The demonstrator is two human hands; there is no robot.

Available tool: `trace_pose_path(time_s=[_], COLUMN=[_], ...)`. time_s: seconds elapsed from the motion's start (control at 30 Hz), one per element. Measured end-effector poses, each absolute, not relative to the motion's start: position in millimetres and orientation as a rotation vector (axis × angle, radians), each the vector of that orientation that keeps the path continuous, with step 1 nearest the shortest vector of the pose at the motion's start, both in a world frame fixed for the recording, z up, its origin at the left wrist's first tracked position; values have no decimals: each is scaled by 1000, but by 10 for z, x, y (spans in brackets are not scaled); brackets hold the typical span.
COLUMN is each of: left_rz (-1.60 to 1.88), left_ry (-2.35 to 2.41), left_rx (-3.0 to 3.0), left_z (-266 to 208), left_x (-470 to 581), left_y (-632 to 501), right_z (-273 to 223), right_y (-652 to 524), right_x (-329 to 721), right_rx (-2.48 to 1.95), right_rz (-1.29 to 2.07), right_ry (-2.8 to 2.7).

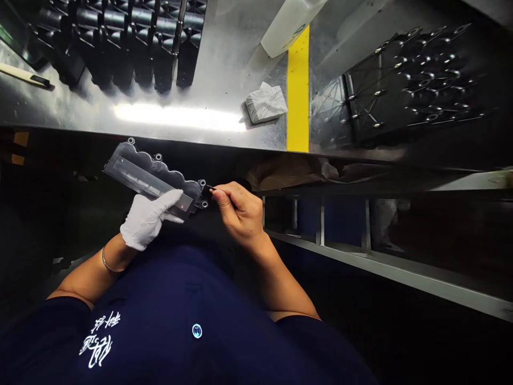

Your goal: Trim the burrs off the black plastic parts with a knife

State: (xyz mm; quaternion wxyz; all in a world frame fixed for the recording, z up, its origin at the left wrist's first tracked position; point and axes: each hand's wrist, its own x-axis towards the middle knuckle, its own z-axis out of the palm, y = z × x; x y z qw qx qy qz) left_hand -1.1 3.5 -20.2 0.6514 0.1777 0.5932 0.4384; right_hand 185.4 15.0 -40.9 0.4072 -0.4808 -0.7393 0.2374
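My left hand (146, 220), in a white glove, grips a dark moulded part (160, 170) by its lower right end. The part is long, with a scalloped upper edge, metal-ringed mounting holes and a flat grey strip along its face. It tilts down to the right, in front of the bench edge. My bare right hand (242, 211) is at the part's right end, thumb and forefinger pinched together. A small dark thing shows at those fingertips, too small to name. Whether it touches the part I cannot tell.
On the metal bench (224, 64) stand several black moulded parts (120, 43) in rows. A folded white cloth (266, 103) lies beside a yellow stripe (298, 96), near a white bottle (290, 24). More dark parts (433, 80) sit right. A pale-handled tool (24, 75) lies left.
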Motion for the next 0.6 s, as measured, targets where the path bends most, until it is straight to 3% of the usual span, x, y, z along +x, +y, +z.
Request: trace_pose_path(time_s=[0.6], left_rz=[1011], left_ry=[1360], left_rx=[469], left_z=[-178], left_x=[26], left_y=[-19], right_z=[-424], right_y=[89], right_x=[1769], right_rx=[-1271], right_rz=[481], right_ry=[-1898])
